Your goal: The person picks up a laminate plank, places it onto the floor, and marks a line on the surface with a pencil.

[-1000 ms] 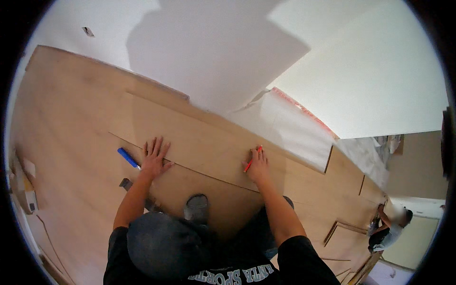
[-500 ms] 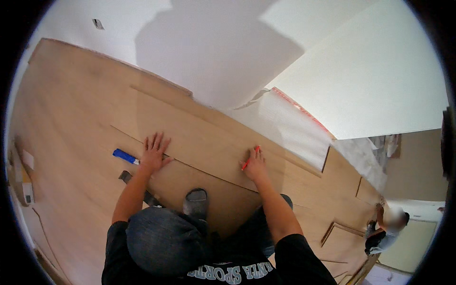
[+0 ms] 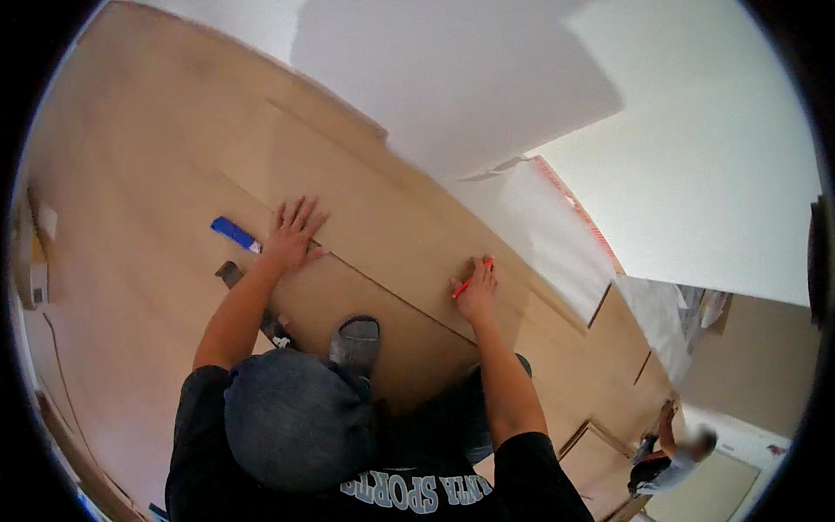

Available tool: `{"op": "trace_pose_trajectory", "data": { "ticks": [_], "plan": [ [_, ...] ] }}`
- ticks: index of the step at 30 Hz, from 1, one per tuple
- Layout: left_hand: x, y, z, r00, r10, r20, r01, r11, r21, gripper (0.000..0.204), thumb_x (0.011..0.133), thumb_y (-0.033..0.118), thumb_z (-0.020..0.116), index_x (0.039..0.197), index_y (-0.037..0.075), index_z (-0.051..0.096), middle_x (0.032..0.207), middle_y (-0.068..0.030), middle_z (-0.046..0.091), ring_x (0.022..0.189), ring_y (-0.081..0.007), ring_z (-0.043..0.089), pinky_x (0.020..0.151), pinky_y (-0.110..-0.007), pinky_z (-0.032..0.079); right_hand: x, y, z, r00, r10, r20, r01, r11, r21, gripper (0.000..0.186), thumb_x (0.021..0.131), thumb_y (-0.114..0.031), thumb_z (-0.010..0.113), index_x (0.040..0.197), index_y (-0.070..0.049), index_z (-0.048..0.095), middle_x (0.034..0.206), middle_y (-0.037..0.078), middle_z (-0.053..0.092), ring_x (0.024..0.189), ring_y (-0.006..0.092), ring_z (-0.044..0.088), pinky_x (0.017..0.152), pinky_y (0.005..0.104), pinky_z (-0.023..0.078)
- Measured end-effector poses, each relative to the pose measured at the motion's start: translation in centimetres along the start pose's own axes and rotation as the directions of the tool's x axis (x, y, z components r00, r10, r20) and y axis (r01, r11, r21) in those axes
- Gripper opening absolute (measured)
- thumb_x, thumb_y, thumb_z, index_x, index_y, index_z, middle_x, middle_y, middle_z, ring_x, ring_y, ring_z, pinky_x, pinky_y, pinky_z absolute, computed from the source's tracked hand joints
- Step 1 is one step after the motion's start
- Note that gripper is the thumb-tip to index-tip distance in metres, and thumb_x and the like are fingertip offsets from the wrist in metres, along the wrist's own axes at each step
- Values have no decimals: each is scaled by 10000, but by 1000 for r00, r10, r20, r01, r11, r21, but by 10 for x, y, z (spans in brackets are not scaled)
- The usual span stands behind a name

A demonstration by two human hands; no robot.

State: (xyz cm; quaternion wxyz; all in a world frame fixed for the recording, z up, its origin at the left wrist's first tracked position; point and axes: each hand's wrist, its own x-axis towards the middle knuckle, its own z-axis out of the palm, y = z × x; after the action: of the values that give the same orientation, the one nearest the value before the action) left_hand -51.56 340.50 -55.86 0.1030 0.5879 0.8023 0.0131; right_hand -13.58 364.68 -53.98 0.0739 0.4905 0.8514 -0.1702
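Note:
A long light-brown floor plank [image 3: 391, 230] lies in front of me, with a dark gap along its near edge. My left hand [image 3: 294, 239] rests flat across that edge, its fingers spread. Farther right, my right hand [image 3: 477, 294] is closed round a red pencil [image 3: 461, 290] and lies against the plank's top. Left of my left hand is a blue, narrow tool [image 3: 233, 231] with a pale end. A dark tool [image 3: 228, 274], perhaps a hammer, lies partly hidden under my left forearm.
My shoe [image 3: 357, 339] stands on the boards near the gap. White underlay [image 3: 548, 235] shows beyond the planks, beside the white wall [image 3: 713, 200]. Another person [image 3: 670, 461] crouches at the far right near loose boards [image 3: 600, 444]. A box [image 3: 36, 270] stands at the left edge.
The view has turned and shifted, so floor and wall sit at a different slant. My left hand still lies on the plank's edge, and my right hand still grips the red pencil.

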Motion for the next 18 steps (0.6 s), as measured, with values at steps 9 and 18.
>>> {"op": "trace_pose_trajectory", "data": {
  "ticks": [9, 18],
  "plan": [
    [-7, -5, 8, 999, 15, -52, -17, 1000, -23, 829, 905, 674, 529, 1593, 282, 285, 1678, -84, 188, 1547, -313, 142, 1236, -567, 68, -2, 0, 7, 1000, -9, -24, 11, 997, 70, 781, 881, -361, 739, 1493, -82, 342, 1636, 232, 225, 1523, 420, 167, 1207, 555, 190],
    [3, -1, 4, 1000, -1, 23, 2, 999, -36, 844, 896, 662, 559, 1599, 308, 254, 1691, -74, 136, 1553, -310, 109, 1236, -574, 47, 7, 13, 7, 1000, 13, 27, -14, 999, 32, 886, 859, -420, 741, 1553, -109, 287, 1660, 186, 196, 1536, 388, 153, 1223, 572, 160]
  ]
}}
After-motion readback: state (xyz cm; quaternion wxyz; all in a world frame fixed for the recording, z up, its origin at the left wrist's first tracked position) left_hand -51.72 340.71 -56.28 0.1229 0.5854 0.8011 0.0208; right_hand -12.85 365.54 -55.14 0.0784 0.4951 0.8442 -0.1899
